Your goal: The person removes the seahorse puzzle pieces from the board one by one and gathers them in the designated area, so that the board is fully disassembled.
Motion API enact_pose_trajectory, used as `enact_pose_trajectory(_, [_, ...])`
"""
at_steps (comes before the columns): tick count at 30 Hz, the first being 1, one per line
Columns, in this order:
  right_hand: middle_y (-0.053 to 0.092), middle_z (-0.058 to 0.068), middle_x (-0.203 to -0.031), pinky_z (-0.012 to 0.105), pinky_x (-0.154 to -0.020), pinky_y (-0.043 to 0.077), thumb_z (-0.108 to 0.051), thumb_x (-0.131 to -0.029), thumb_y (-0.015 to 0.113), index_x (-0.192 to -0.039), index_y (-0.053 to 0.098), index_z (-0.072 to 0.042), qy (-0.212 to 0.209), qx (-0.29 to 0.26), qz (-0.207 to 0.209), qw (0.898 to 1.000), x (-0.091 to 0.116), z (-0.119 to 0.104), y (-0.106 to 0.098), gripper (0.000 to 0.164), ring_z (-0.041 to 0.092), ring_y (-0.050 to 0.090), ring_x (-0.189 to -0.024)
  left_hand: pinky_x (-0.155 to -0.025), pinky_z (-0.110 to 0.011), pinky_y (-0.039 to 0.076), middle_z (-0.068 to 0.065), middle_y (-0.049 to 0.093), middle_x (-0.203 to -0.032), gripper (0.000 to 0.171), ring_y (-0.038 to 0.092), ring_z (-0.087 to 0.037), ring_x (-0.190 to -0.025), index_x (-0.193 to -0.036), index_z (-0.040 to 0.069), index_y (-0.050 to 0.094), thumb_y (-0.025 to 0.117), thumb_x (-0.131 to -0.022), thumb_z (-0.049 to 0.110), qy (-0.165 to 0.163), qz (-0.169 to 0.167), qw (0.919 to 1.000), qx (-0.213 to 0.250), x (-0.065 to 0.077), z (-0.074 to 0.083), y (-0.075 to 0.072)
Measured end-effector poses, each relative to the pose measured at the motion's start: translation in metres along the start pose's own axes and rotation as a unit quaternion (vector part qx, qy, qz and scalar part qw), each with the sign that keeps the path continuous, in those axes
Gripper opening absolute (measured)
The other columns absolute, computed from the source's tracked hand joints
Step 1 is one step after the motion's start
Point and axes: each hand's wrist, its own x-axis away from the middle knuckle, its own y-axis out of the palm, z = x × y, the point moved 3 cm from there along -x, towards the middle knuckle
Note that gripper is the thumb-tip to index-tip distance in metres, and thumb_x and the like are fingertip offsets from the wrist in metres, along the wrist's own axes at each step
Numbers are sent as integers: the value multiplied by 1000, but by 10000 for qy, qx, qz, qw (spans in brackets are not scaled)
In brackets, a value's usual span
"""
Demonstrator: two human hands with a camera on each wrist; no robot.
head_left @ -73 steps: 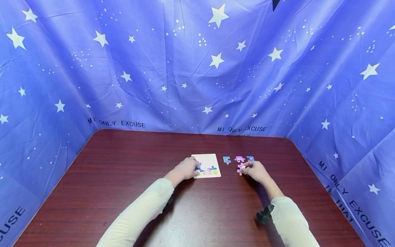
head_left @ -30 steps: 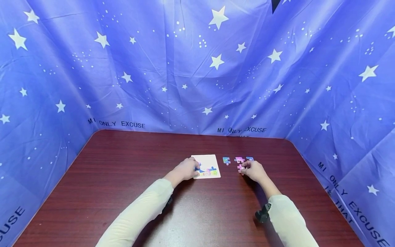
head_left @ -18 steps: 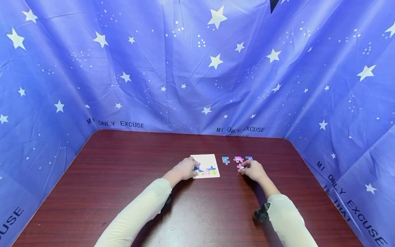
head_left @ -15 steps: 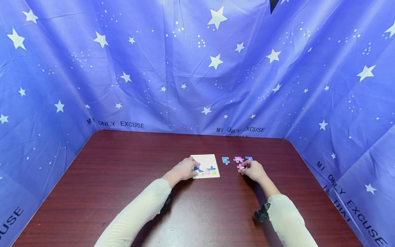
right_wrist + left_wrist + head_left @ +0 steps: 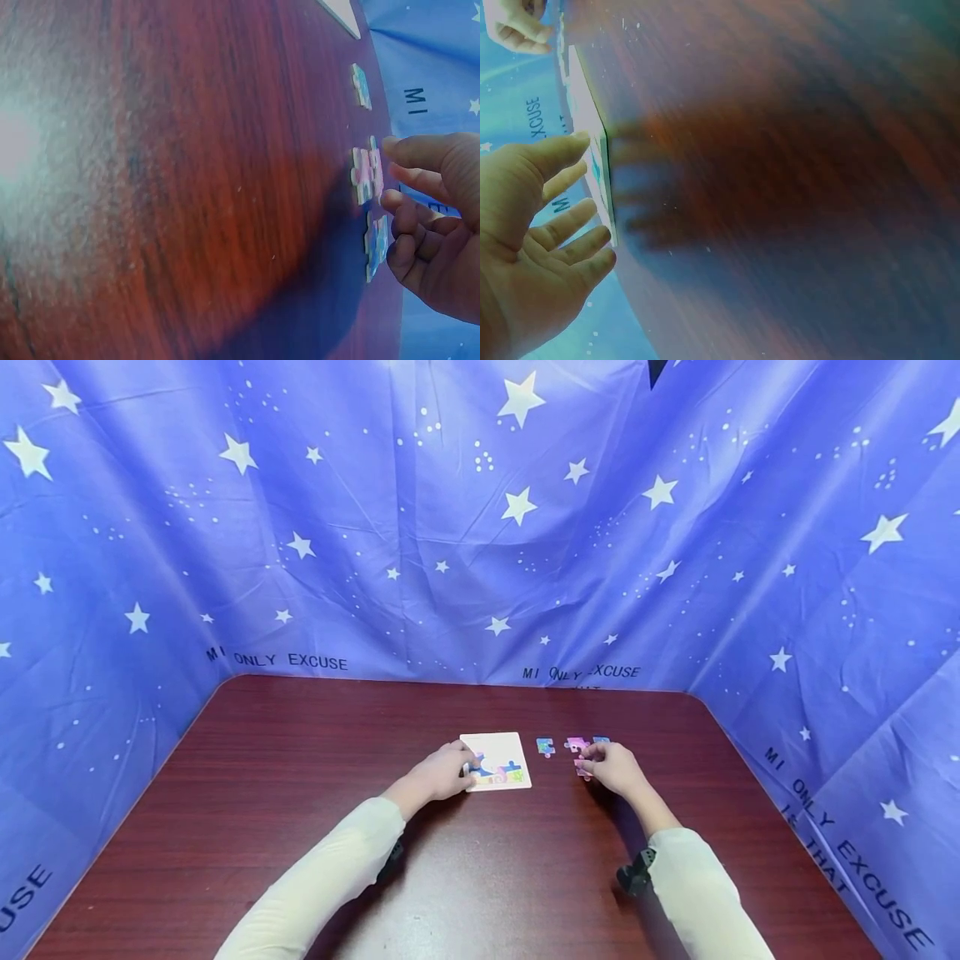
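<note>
My left hand rests at the left edge of a white square puzzle board, its fingers loosely bent and spread. In the left wrist view its fingertips lie close against the board's edge. Colourful jigsaw pieces lie along the board's lower part; the hand hides its left edge. My right hand hovers over the loose pieces, thumb and forefinger apart with nothing between them. Under its fingertips are a pink piece and, farther back, another pink piece. Behind the hand a blue piece shows partly.
A blue-green piece lies between the board and the pink pieces. The dark red wooden table has a blue star-printed curtain around its back and sides. Black wrist cameras sit below the sleeves.
My right hand's fingers have shifted slightly forward, from beside the nearer pink piece to between the two pink pieces. The left hand stays at the board. The head view has drifted slightly.
</note>
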Motion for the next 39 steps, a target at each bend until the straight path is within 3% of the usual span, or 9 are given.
enact_pose_trajectory(7, [60, 0, -65, 24, -56, 41, -19, -82, 68, -93, 67, -2, -30, -120, -91, 9999, -1, -12, 3, 20, 9, 50, -58, -95, -38, 44, -5, 56, -115, 20, 51, -23, -112, -105, 13, 66, 63, -89, 25, 67, -89, 9997, -233, 12, 3, -1])
enact_pose_trajectory(11, [60, 0, -64, 24, -53, 44, -19, -83, 67, -95, 66, -2, 5, -273, -187, 9995, -3, -19, 9, 21, 7, 53, -54, -93, -37, 45, -5, 57, -112, 20, 53, -23, -108, -104, 12, 66, 64, -88, 24, 336, -20, 9987, -385, 17, 5, -1])
enact_pose_trajectory(17, [61, 2, -73, 26, -63, 42, -21, -83, 68, -95, 68, -5, -150, -212, -138, 9996, -7, -35, 22, 20, 12, 52, -64, -88, -37, 48, -5, 58, -109, 16, 57, -24, -104, -103, 10, 67, 63, -88, 13, 844, 112, 9945, -612, 21, 7, 2])
enact_pose_trajectory(22, [63, 3, -77, 27, -65, 42, -22, -82, 68, -94, 69, -7, -280, -269, -135, 9992, -9, -50, 33, 19, 13, 52, -69, -85, -35, 49, -5, 60, -108, 14, 57, -23, -101, -100, 10, 67, 62, -88, 10, 1076, 195, 9915, -703, 22, 11, 4])
enact_pose_trajectory(30, [58, 3, -72, 25, -60, 41, -19, -82, 68, -93, 69, -6, -485, -588, -252, 9968, -12, -75, 54, 17, 11, 50, -62, -88, -34, 48, -5, 60, -108, 16, 57, -22, -102, -102, 8, 68, 63, -87, 11, 1142, 228, 9904, -743, 23, 12, 4])
enact_pose_trajectory(39, [63, 4, -75, 24, -64, 43, -17, -80, 70, -92, 69, -5, -721, -853, -417, 9929, -15, -98, 73, 17, 10, 53, -67, -87, -35, 49, -5, 61, -108, 16, 58, -22, -101, -102, 8, 68, 63, -87, 10, 1089, 318, 9907, -756, 23, 10, 6])
